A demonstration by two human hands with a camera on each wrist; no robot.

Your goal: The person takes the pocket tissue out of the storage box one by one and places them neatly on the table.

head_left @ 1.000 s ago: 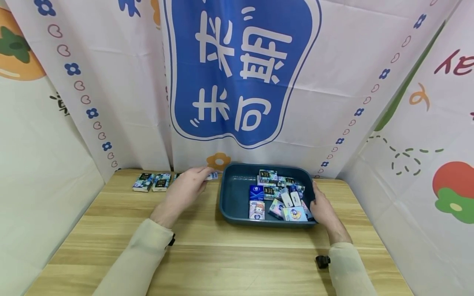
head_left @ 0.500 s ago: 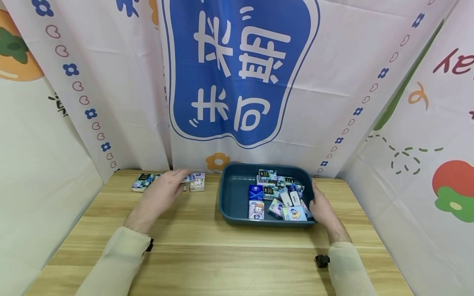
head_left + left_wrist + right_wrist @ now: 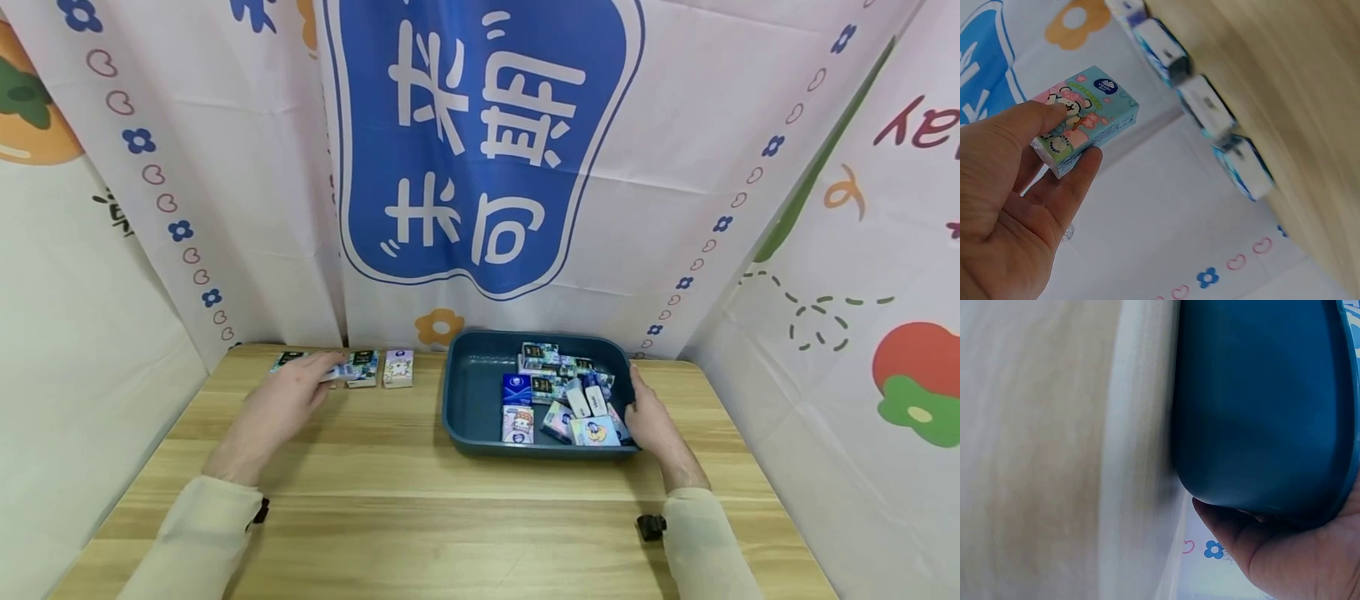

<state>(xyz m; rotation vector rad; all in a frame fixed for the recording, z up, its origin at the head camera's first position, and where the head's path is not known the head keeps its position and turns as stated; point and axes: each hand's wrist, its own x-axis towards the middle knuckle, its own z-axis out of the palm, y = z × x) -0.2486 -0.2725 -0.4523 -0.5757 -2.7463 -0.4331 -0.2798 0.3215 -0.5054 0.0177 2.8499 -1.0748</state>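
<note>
My left hand (image 3: 273,404) pinches a small tissue pack (image 3: 1088,115) between thumb and fingers; in the left wrist view the pack is teal and pink with a cartoon bear. It is above the table's far left part, beside a row of tissue packs. In the head view that row shows a dark floral pack (image 3: 363,368), a pale cartoon pack (image 3: 398,368) and another dark pack (image 3: 288,359) partly behind the hand. My right hand (image 3: 654,425) grips the right end of a dark teal tray (image 3: 472,400). Its thumb side shows against the tray's end in the right wrist view.
Several tissue packs lie in the tray's right part, including a blue pack (image 3: 517,389) and a pale yellow-blue one (image 3: 594,432). The wooden table (image 3: 420,517) meets a printed cloth curtain (image 3: 675,167) along its back edge.
My left hand has moved left along the row with the pack in it, uncovering the pale cartoon pack and a dark floral pack. The right hand and tray stay in place.
</note>
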